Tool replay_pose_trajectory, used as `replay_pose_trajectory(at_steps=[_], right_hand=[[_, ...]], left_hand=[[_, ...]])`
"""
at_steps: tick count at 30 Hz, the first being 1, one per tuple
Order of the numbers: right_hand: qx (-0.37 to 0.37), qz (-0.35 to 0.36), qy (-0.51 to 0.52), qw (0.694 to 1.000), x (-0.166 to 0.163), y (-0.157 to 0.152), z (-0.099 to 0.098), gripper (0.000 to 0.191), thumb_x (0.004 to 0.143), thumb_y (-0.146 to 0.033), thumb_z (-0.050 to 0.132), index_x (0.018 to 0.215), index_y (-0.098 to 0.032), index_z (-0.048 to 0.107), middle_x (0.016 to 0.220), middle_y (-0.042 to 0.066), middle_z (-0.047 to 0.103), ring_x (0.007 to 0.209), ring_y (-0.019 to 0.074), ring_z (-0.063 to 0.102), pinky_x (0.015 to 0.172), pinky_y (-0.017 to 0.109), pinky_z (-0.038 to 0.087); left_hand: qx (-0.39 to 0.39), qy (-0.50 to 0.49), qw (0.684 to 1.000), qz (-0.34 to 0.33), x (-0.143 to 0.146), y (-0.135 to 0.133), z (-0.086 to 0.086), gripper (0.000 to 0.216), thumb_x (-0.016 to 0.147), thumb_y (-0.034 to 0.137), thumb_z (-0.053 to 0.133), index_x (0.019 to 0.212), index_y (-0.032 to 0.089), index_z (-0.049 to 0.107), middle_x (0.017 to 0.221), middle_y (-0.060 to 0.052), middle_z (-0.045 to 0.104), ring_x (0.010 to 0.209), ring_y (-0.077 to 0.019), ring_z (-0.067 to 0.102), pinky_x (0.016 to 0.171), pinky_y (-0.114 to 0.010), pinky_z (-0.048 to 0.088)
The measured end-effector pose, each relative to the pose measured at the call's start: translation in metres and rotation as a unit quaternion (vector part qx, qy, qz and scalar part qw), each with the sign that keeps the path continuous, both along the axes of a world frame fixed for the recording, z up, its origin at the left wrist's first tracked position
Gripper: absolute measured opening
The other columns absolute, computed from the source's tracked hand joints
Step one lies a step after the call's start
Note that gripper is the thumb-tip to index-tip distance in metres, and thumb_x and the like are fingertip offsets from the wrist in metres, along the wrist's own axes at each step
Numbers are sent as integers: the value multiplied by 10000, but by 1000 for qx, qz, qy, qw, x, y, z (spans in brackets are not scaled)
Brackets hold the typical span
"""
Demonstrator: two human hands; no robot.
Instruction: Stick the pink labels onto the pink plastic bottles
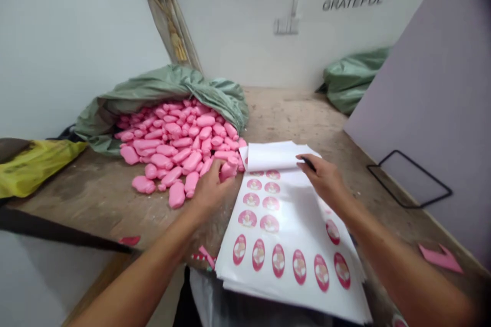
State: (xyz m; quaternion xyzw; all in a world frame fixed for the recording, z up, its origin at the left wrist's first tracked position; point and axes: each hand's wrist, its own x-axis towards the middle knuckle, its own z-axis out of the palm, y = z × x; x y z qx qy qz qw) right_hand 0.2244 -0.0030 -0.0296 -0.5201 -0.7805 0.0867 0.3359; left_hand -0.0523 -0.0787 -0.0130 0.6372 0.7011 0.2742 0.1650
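Note:
My left hand point(212, 188) is closed around a small pink bottle-shaped item point(229, 169), at the right edge of a pile of the same pink items point(180, 145). That pile spills from a green sack point(153, 82). Right of it lies a stack of white sheets of oval pink stickers point(289, 237). The far end of the top sheet is folded over, its white back point(272, 156) showing. My right hand point(325, 178) is closed at the edge of this fold, with a slim black object point(308, 163) in its fingers. Its kind is unclear.
The worn brown table point(284, 112) meets a white wall behind. On the left lies a yellow bag point(42, 163). Another green sack point(353, 79) sits at the far right, beside a pale panel point(433, 112) with a black wire frame point(412, 179). Pink scraps point(441, 257) lie near the right edge.

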Motion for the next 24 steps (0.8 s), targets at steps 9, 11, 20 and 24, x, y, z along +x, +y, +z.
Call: replay_pose_trajectory(at_steps=[9,11,20,24], right_hand=[[-342,-1,71,937,24,-149,5,398,906,-525,370,1196,-265,452,710,-22,576,617,159,545,567,285,405],[-350,12,60,935,27,-165,0,348,931,-486,331,1148,-264,487,788,3,621,713,178,577,642,311,420],[-286,37,51,956,7,-180,-13,242,932,-348,399,1088,-289,574,1006,-11,673,865,190,595,750,329,422],[-250,66,-28,966,-4,-183,-15,249,929,-304,393,1096,-279,575,1004,0,691,806,206,612,720,350,414]], left_hand=[[-300,-664,681,-76,74,-86,-10,282,881,290,502,1137,184,455,991,-108,620,796,-206,645,597,-263,490],[-308,-691,651,-64,79,-87,-14,304,900,296,476,1182,189,443,1038,-130,616,840,-217,640,624,-284,506],[-253,-693,673,-50,84,-82,-15,286,895,236,502,1176,185,488,1098,-122,609,879,-203,632,704,-302,512],[-225,-666,710,-42,83,-81,-23,284,861,199,558,1140,191,508,1158,-105,603,970,-202,624,803,-303,511]])
